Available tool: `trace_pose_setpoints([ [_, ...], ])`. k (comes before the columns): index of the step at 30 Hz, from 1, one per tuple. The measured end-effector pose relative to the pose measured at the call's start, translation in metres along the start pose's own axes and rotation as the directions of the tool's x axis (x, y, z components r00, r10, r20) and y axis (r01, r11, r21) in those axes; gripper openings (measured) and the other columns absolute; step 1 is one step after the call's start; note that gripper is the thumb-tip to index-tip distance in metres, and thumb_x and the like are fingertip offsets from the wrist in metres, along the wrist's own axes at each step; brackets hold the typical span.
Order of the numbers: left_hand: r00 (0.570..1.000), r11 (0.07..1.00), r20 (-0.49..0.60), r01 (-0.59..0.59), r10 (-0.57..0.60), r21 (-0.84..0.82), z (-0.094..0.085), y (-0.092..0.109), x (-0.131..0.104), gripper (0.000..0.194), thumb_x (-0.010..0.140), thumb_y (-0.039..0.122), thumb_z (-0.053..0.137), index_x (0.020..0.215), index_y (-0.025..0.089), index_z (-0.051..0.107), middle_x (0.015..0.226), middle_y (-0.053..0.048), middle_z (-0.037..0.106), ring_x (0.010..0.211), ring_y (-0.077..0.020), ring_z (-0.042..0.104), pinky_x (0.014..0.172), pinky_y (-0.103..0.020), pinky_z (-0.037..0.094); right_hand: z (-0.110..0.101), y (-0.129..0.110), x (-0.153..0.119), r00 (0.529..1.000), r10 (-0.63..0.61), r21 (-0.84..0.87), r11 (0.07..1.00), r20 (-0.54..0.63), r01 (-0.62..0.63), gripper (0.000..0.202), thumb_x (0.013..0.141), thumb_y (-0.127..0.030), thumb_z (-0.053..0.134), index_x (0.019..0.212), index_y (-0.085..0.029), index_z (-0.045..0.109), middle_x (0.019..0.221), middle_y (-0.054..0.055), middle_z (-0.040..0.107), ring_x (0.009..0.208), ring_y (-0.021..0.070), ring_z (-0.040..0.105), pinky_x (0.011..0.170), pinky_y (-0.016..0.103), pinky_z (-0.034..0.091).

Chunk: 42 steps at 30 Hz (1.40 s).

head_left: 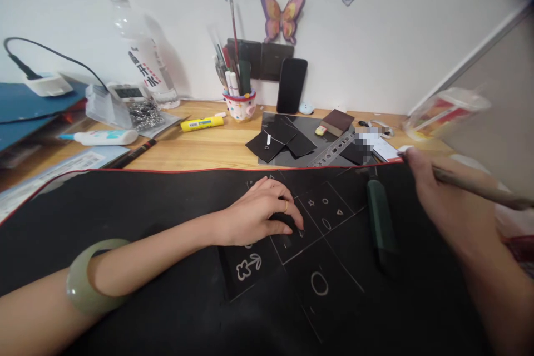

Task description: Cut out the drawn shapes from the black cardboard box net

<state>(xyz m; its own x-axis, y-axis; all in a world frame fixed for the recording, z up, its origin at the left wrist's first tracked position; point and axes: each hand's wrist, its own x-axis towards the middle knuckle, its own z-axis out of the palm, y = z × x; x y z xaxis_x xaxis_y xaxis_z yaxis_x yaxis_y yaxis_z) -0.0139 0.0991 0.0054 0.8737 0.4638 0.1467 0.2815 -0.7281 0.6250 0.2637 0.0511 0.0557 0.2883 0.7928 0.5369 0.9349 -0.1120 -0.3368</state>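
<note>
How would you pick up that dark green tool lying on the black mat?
Probably grip the dark green tool around the middle of its long handle, coming straight down from above. It lies flat on the black mat, pointing away from the person, with bare mat on both long sides for fingers. The right hand, already holding a stick, is nearest it.

White wall [396,39] behind; paper butterfly [282,15] and other cutouts stuck on it (upper ones cropped). Dark wall panel [261,58] at centre. Wooden desk [208,147] runs left to right, black mat [125,206] with red edging covering its near part. Grey surface [500,89] far right. Even, soft light.
</note>
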Motion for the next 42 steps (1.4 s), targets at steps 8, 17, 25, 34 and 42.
trace_pose_setpoints([
  [8,0.999,0.995,-0.032,0.016,-0.019,-0.103,0.0,-0.005,0.002,0.007,0.076,0.021,0.064,0.079,0.024,0.069,0.092,0.0,0.057,0.103,-0.0162,0.044,0.095,-0.032,0.029,0.014,-0.077,-0.054,0.872,0.101,0.718,0.526,0.479,-0.455,0.013,0.07,-0.032,0.065,0.068,-0.022,0.058,0.054,-0.006,0.044,0.043,0.0056,0.035,0.037,0.018,0.027],
  [17,0.986,0.984,-0.109,0.105,-0.122,-0.146,0.002,-0.007,-0.001,0.022,0.075,0.012,0.061,0.097,0.017,0.058,0.106,-0.005,0.052,0.107,-0.0172,0.043,0.095,-0.033,0.034,0.028,-0.073,-0.061,0.638,-0.079,0.617,0.37,0.766,-0.694,0.019,0.073,-0.032,0.064,0.064,-0.018,0.054,0.053,-0.006,0.041,0.049,0.0056,0.035,0.056,0.02,0.044],
  [25,0.997,0.995,-0.045,0.066,-0.07,-0.073,0.001,-0.004,0.0,0.011,0.077,0.022,0.061,0.088,0.02,0.062,0.105,-0.004,0.05,0.109,-0.0182,0.039,0.097,-0.033,0.03,0.038,-0.07,-0.065,0.679,-0.064,0.609,0.51,0.731,-0.608,0.027,0.078,-0.041,0.057,0.063,-0.019,0.054,0.048,-0.006,0.043,0.049,0.007,0.041,0.051,0.02,0.041],
  [34,0.994,0.998,0.092,0.048,-0.051,0.034,0.0,0.023,-0.01,0.028,0.062,0.04,0.074,0.079,0.022,0.06,0.106,-0.001,0.046,0.102,-0.0188,0.041,0.088,-0.032,0.035,0.038,-0.067,-0.061,0.824,0.168,0.721,0.411,0.542,-0.558,0.026,0.077,-0.036,0.06,0.059,-0.019,0.053,0.047,-0.007,0.038,0.047,0.0055,0.035,0.061,0.022,0.049],
  [42,0.934,0.954,0.344,-0.008,-0.101,0.301,-0.01,0.053,-0.013,0.037,0.061,0.038,0.074,0.087,0.019,0.055,0.093,-0.001,0.054,0.082,-0.0182,0.051,0.071,-0.029,0.043,0.037,-0.058,-0.057,0.873,0.151,0.767,0.425,0.463,-0.481,0.024,0.078,-0.034,0.059,0.061,-0.019,0.054,0.048,-0.007,0.04,0.047,0.0055,0.039,0.056,0.021,0.048],
])
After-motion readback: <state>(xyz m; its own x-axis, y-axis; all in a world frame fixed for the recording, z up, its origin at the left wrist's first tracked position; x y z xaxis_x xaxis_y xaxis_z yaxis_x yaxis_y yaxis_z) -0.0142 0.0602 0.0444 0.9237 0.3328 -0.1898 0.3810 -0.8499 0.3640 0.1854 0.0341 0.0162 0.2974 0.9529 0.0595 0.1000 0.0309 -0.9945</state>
